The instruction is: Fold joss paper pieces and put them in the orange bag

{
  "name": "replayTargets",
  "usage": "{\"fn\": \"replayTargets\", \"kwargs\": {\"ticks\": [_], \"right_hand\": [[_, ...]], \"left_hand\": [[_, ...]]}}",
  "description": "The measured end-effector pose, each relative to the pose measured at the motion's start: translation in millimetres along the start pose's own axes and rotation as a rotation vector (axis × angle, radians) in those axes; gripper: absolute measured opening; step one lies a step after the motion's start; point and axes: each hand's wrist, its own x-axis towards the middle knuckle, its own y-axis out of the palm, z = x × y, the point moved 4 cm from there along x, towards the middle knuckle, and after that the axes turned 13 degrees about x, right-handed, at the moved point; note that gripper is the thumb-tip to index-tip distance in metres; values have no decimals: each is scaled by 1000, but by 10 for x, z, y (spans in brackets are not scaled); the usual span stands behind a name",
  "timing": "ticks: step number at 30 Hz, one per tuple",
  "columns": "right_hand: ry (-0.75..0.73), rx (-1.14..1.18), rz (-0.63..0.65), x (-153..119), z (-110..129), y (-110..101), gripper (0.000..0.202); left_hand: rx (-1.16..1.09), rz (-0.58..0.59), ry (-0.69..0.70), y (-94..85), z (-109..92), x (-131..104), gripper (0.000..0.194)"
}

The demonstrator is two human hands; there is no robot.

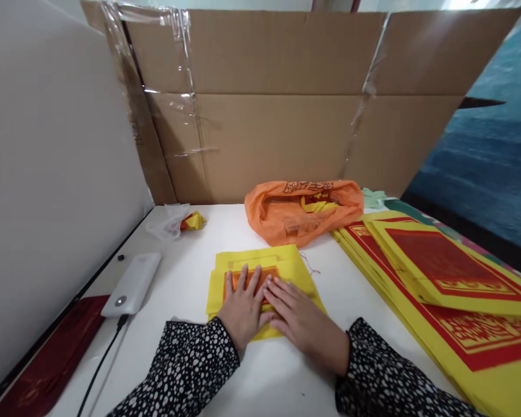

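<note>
A small stack of yellow cloth (286, 259) with an orange printed panel lies on the white table in front of me. My left hand (243, 307) rests flat on it, fingers spread over the orange panel. Beside it, my right hand (297, 313) presses on the cloth's right half with fingers stretched out. The two hands touch near the thumbs and fingertips. Neither holds anything. Parts of the cloth and its print are hidden beneath them. A thin dark thread (310, 263) curls out at the upper right of the cloth.
Behind the cloth sits an orange plastic bag (264, 223) with yellow-red cloth inside. Larger yellow-and-red printed cloths (455, 266) are piled at right. At left lie a white power bank (134, 284) with cable, a dark red pouch (56, 353) and a clear plastic bag (167, 223). Cardboard (278, 139) stands behind.
</note>
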Motion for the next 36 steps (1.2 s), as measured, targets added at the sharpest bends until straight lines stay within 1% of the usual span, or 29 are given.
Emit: {"fn": "replayTargets", "kwargs": {"ticks": [3,5,7,9,11,13,15,18,20,22,24,26,28,30,32,34,36], "right_hand": [[84,3,113,-115,23,143,66],[132,-4,142,-181,11,146,72],[175,-13,139,-249,-6,114,77],[230,-20,128,-327,-28,86,80],[292,-27,121,-414,-53,80,82],[338,-34,110,-496,-79,83,84],[347,-41,98,-549,-106,74,86],[319,-77,84,-541,-163,-9,78],[305,-136,36,-463,-201,-129,66],[277,-193,-48,-325,-192,-272,57],[200,-200,-126,-144,-106,-371,51],[83,-145,-156,48,39,-375,45],[-14,-79,-140,213,177,-280,40],[-47,-54,-106,324,244,-122,37],[-27,-74,-84,371,216,47,39],[-12,-108,-67,359,120,191,42],[-46,-130,-51,310,11,296,44]], "left_hand": [[-8,-33,9,29,22,3,82],[-25,-52,32,44,50,-22,87],[-44,-79,100,50,81,-97,88],[-57,-116,173,53,126,-224,87],[-67,-147,202,64,203,-373,83],[-95,-144,199,84,306,-491,77],[-148,-116,206,94,422,-545,65],[-234,-71,252,64,604,-513,46],[-236,-60,277,26,706,-469,41],[-172,-65,321,-7,748,-445,41],[-79,-89,381,-41,716,-441,46],[-12,-118,413,-90,624,-428,50],[23,-133,401,-162,492,-386,48],[39,-121,343,-241,351,-324,40],[41,-108,280,-307,217,-275,34],[29,-117,248,-335,120,-271,32],[9,-131,231,-307,103,-317,33]]}}
